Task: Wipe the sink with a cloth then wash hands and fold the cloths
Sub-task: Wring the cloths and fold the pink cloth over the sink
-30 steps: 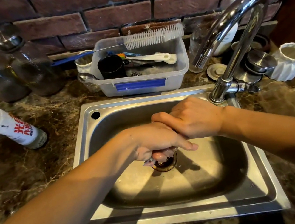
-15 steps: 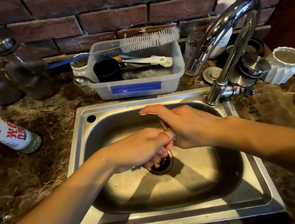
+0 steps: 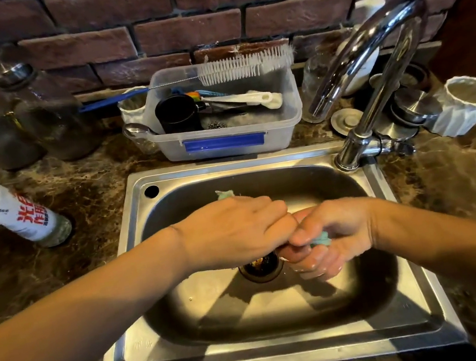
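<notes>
1. Both hands are above the middle of the steel sink (image 3: pixel 417 301), close over the drain (image 3: pixel 261 267), and they meet knuckle to knuckle.
2. The left hand (image 3: pixel 233 232) is closed as a fist with its back upward; the right hand (image 3: pixel 332 238) is closed with its fingers curled under.
3. The teal cloth (image 3: pixel 320 240) goes through both fists. A small end shows behind the left hand, toward the back wall of the sink, and another piece shows between the fingers of the right hand.
4. So the long axis of the cloth seems to run from left to right, from one fist to the other, roughly parallel to the front rim of the sink. Most of it is hidden inside the hands.
5. My judgement: the cloth is being wrung over the drain, and the next twist needs the two fists to turn in opposite ways around this axis. Neither hand is nearer; both clamp on it.
6. The faucet (image 3: pixel 368 61) stands at the back right corner of the sink. I see no water coming from it.
7. Folding is not yet begun.
</notes>
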`<state>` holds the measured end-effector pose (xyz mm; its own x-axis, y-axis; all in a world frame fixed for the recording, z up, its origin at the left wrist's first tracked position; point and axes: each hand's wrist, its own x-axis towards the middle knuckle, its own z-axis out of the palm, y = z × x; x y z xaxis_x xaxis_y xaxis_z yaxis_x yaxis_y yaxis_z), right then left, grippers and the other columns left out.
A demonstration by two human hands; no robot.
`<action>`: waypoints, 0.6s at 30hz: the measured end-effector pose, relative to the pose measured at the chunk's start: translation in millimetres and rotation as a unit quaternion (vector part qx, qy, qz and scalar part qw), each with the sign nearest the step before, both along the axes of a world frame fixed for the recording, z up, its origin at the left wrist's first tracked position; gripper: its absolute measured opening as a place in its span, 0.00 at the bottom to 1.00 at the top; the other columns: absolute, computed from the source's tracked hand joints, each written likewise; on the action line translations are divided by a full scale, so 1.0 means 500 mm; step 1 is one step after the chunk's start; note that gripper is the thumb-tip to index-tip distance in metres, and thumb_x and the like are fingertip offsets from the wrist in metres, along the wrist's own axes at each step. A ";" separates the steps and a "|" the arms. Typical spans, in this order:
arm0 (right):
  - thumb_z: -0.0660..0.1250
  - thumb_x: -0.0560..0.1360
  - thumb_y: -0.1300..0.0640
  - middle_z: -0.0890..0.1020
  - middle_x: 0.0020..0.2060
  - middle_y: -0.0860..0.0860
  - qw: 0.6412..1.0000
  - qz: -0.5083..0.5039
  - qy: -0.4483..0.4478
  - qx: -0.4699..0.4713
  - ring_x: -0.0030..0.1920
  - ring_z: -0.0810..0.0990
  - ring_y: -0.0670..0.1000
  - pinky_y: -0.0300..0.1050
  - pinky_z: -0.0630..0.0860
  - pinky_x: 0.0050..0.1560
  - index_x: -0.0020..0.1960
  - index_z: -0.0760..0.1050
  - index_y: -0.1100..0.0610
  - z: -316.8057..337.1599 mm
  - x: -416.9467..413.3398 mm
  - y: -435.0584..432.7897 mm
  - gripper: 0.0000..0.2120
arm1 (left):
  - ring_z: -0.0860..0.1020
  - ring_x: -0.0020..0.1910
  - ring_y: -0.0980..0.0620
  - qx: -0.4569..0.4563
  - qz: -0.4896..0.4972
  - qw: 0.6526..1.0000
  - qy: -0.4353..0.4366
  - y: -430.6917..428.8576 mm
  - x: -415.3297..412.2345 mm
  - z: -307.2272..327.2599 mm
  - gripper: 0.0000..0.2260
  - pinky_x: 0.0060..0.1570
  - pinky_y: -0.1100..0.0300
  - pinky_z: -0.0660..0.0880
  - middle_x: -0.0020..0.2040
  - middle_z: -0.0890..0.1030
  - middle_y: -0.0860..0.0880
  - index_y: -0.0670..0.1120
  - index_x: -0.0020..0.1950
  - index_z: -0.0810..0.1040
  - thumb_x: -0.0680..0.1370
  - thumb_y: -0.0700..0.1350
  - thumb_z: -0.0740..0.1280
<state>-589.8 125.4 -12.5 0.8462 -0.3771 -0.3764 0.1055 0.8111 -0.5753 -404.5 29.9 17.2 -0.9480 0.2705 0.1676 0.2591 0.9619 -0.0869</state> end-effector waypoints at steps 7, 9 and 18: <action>0.67 0.74 0.57 0.73 0.29 0.47 0.794 -0.014 0.547 -0.263 0.29 0.69 0.48 0.43 0.65 0.32 0.34 0.70 0.52 0.074 0.060 -0.013 0.11 | 0.80 0.48 0.46 -0.010 0.165 0.978 -0.129 0.025 -0.007 0.012 0.16 0.41 0.54 0.75 0.53 0.80 0.45 0.44 0.62 0.72 0.76 0.46 0.70; 0.65 0.76 0.50 0.73 0.31 0.46 0.602 0.033 0.663 -0.443 0.35 0.73 0.51 0.44 0.69 0.38 0.40 0.71 0.50 0.086 0.070 -0.021 0.07 | 0.80 0.48 0.47 0.049 0.310 0.934 -0.168 0.049 -0.030 0.025 0.12 0.42 0.54 0.73 0.52 0.82 0.48 0.47 0.61 0.74 0.78 0.47 0.67; 0.63 0.69 0.51 0.80 0.27 0.54 0.302 0.084 0.561 -0.766 0.26 0.79 0.58 0.45 0.73 0.27 0.36 0.78 0.57 0.054 -0.023 -0.062 0.11 | 0.67 0.21 0.53 0.513 0.465 0.666 -0.277 0.058 -0.092 0.036 0.12 0.21 0.66 0.61 0.24 0.70 0.49 0.44 0.33 0.73 0.72 0.37 0.74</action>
<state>-601.2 94.4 14.6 0.5661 -0.8230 0.0458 -0.8214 -0.5586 0.1149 -450.3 58.6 35.2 -0.6194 -0.4648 -0.6326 -0.7709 0.2081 0.6020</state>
